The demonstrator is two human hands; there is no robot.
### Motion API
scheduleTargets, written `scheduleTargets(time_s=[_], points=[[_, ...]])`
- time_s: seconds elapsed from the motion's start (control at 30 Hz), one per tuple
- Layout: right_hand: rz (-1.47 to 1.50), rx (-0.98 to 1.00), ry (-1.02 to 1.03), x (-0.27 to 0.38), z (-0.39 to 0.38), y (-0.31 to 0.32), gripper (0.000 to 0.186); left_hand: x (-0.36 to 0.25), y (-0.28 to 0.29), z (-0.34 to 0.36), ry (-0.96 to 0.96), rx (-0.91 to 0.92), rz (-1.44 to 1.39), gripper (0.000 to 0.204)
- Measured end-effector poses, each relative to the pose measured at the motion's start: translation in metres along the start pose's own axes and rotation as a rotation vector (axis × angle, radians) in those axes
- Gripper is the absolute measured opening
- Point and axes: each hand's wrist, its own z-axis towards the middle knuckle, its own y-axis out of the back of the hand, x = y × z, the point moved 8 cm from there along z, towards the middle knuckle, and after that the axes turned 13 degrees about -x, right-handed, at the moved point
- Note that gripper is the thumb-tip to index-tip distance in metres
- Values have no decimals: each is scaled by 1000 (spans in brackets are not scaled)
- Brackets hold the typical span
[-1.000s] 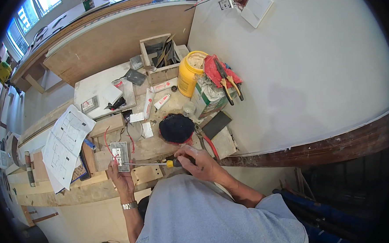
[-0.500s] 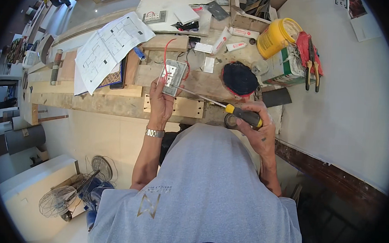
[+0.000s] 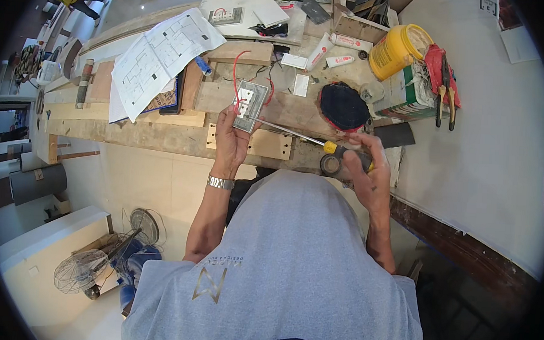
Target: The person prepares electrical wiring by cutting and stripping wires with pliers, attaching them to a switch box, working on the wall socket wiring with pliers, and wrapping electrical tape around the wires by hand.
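My left hand [image 3: 232, 138] holds a grey metal switch box [image 3: 249, 105] over the wooden bench, and red wires [image 3: 239, 76] loop out of its top. My right hand [image 3: 363, 168] grips the yellow and black handle of a long screwdriver [image 3: 331, 149]. The thin shaft of the screwdriver runs left, and its tip rests on the lower edge of the box. A roll of black tape [image 3: 331, 166] sits just under my right hand.
The wooden bench [image 3: 163, 133] carries a folded paper drawing [image 3: 158, 56], a black cap [image 3: 342, 105], a yellow bucket [image 3: 396, 50], pliers with red handles [image 3: 442, 86], white tubes [image 3: 340, 50] and a socket plate [image 3: 226, 15]. A floor fan [image 3: 82, 271] stands at lower left.
The view has shifted, so the bench now sits higher and closer. The screwdriver tip has come onto the switch box, which my left hand keeps holding.
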Motion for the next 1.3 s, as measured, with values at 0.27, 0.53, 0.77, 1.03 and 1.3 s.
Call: scheduleTargets(time_s=[0.27, 0.53, 0.77, 1.03, 1.3], points=[[-103, 87, 282, 0, -1, -2, 16, 0, 3, 2, 4, -27, -27, 25], [388, -101, -434, -67, -5, 0, 29, 2, -1, 2, 5, -6, 21, 32], [156, 167, -271, -64, -6, -8, 17, 2, 1, 6, 2, 11, -25, 32], [657, -205, -267, -99, 12, 26, 23, 10, 3, 5, 44, -6, -11, 31], [307, -252, -108, -162, 37, -45, 20, 6, -18, -8, -20, 17, 90, 26]])
